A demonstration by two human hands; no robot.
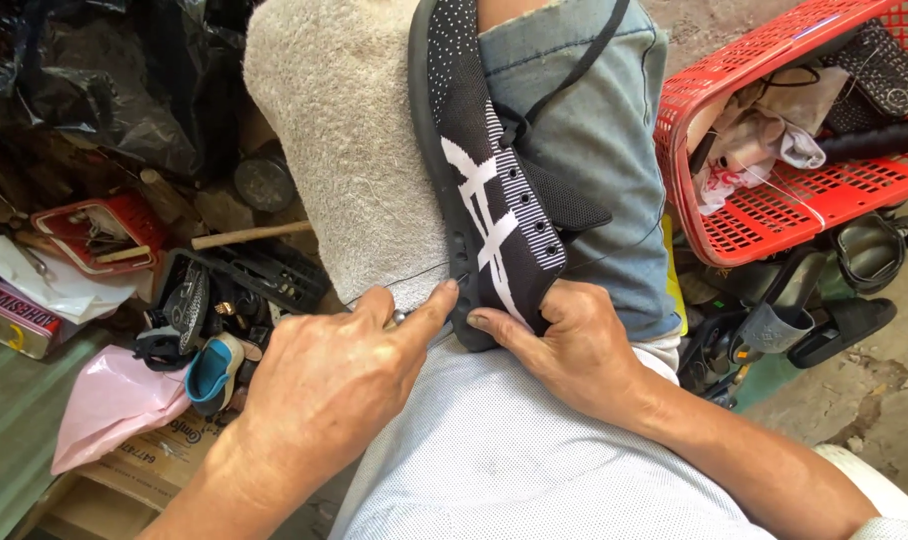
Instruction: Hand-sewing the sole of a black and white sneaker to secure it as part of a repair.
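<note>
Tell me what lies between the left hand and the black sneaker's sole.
Almost nothing: in the head view the left hand reaches the sneaker, fingertip at its sole edge. A thin dark thread runs there across the beige towel.

Shoe (494, 190) between knees on towel (344, 130); basket (794, 120) right.

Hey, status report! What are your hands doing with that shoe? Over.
Left hand pinching a thin tool at the sole edge. Right hand gripping the black shoe on the lap. Thread trailing across the towel. Nothing blocking.
</note>
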